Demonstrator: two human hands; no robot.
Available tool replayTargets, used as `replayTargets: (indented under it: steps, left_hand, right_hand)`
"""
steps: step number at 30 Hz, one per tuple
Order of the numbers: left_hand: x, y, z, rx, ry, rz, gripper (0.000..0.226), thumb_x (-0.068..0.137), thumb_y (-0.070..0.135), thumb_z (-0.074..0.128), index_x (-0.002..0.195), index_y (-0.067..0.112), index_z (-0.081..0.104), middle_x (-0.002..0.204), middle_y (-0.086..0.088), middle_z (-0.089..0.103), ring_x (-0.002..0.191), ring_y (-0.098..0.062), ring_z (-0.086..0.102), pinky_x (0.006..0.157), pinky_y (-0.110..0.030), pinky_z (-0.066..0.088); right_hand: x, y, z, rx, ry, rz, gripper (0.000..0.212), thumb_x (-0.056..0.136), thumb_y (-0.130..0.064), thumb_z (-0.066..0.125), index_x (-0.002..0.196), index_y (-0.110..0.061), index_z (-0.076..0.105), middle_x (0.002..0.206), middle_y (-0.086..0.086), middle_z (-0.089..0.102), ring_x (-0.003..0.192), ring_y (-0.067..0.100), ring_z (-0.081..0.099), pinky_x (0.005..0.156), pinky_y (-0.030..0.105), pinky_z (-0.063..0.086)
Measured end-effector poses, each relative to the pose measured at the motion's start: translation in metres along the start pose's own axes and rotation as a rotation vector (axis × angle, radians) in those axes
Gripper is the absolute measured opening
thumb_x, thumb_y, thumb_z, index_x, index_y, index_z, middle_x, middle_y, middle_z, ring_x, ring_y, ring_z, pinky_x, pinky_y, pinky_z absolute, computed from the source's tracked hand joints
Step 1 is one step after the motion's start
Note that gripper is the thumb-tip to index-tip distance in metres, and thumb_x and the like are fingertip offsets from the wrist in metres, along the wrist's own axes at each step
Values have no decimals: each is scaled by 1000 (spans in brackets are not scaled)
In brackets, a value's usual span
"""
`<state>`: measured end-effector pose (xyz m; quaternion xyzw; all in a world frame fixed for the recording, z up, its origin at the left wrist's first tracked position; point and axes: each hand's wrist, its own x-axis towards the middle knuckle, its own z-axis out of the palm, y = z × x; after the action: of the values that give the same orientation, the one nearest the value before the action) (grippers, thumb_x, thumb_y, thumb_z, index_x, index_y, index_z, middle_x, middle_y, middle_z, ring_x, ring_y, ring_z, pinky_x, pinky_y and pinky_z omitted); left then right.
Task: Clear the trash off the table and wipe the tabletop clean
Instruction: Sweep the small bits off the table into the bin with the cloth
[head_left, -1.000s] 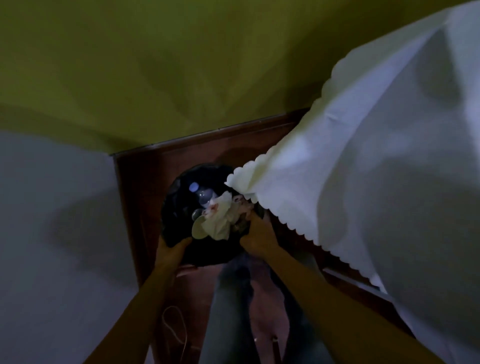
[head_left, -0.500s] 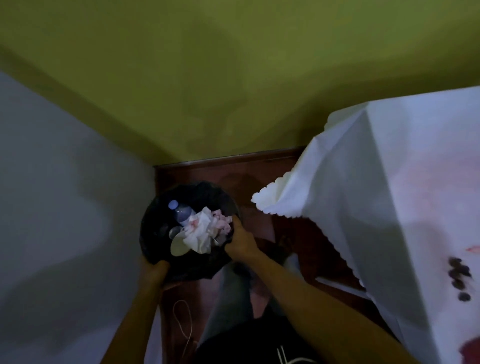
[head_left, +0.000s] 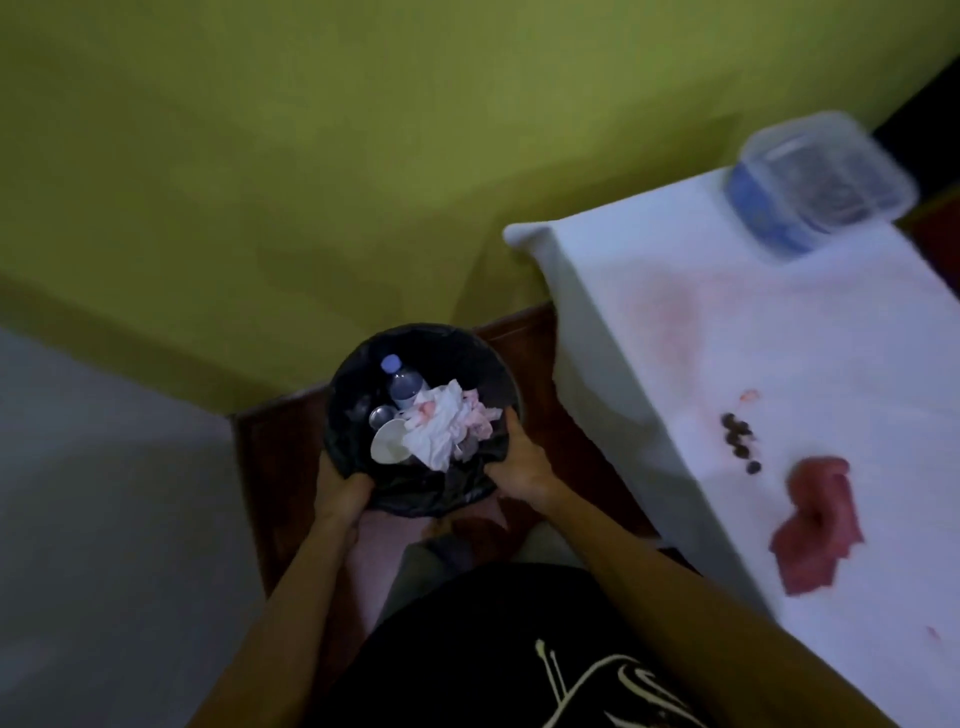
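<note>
Gripping the bin (head_left: 451, 336) from both sides, I have my left hand (head_left: 343, 488) curled over the near-left part of its rim and my right hand (head_left: 519, 467) clamped on the near-right part, thumb lying up along the edge. Both hands grasp the rim and the black liner folded over it. Whether the bin rests on the floor or hangs lifted, I cannot tell.

It is round, dark and lined with a glossy black bag. It is low in front of me, over the brown wooden floor (head_left: 524, 343) in the corner where the green wall (head_left: 311, 156) meets a grey one, just left of the table (head_left: 613, 395).

Inside, a crumpled white tissue (head_left: 439, 428) with pink blotches lies on top. Behind it, a clear bottle (head_left: 404, 383) with a pale cap leans toward the far wall. A small clear cup (head_left: 382, 415) and a white rounded piece (head_left: 389, 442) sit at the tissue's left.

On the white tablecloth lie a red patch (head_left: 818, 525), cloth or spill I cannot say, a cluster of small dark bits (head_left: 740, 439) and a faint pink stain (head_left: 670, 312). At the far end stands a blurred, clear plastic tub (head_left: 821, 182) with blue at its base; its contents are unreadable.
</note>
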<state>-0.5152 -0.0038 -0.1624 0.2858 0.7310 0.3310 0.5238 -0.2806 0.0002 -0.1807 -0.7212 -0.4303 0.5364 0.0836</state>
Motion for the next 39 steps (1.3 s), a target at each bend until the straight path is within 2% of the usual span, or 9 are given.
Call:
replayTargets:
  steps: [3,5,7,10,14,22,25,28,39]
  left_hand:
    - [-8,4,37,43,-129,0,61,72,-3,64,129,15,60,117,-5,68,106,-22,64,73,-23,51]
    - [-14,3,58,88,-158,8,63,72,2,65,132,19,59,122,-7,68,112,-25,64,85,-32,54]
    - [-24,3,78,124,-186,44,68,63,12,61,131,18,58,123,-8,67,113,-27,63,93,-42,53]
    - [-47,2,109,174,-232,65,68,62,11,58,130,18,57,119,-9,65,111,-28,61,92,-43,50]
    - [-81,-7,143,194,-289,60,57,71,6,61,125,25,59,114,-4,66,107,-27,61,84,-37,49]
    - [-130,-30,202,98,-282,-98,58,86,-16,44,139,7,48,123,-22,58,81,-28,59,36,-21,49]
    - [-139,-34,217,98,-281,-107,60,83,-17,43,139,5,48,129,-28,57,72,-22,58,34,-20,46]
    - [-148,-32,226,86,-253,-119,61,84,-18,43,139,6,47,128,-28,58,69,-22,57,33,-20,45]
    - [-171,-37,233,6,-183,-191,61,84,-12,47,137,18,51,125,-26,60,80,-45,65,43,-40,56]
  right_hand:
    - [-7,45,-29,-27,88,-1,77,83,-31,66,151,-34,31,136,7,60,116,34,61,95,38,50]
    - [-23,55,-55,-87,112,19,40,82,-34,59,121,-26,56,113,6,63,103,31,61,87,36,49]
    - [-40,61,-83,-168,69,29,12,85,-29,56,93,-20,56,93,5,56,92,22,54,77,36,45]
    - [-64,76,-126,-175,115,-10,24,82,-35,52,91,-13,57,92,10,59,92,27,62,73,34,45]
    - [-95,103,-179,-174,362,-53,30,93,-23,51,119,-14,62,111,13,69,99,32,64,83,36,51]
    - [-130,193,-250,-297,722,147,40,95,-35,52,134,-24,52,130,14,46,119,33,50,95,44,47]
    - [-134,223,-255,-386,654,219,51,94,-44,52,141,-28,39,127,16,41,116,36,47,89,45,46]
    - [-127,247,-253,-461,587,217,59,93,-29,53,146,-30,28,129,15,40,115,35,43,86,43,44]
    - [-82,236,-308,-83,856,81,42,89,-14,51,129,-25,45,115,18,51,108,42,54,82,48,50]
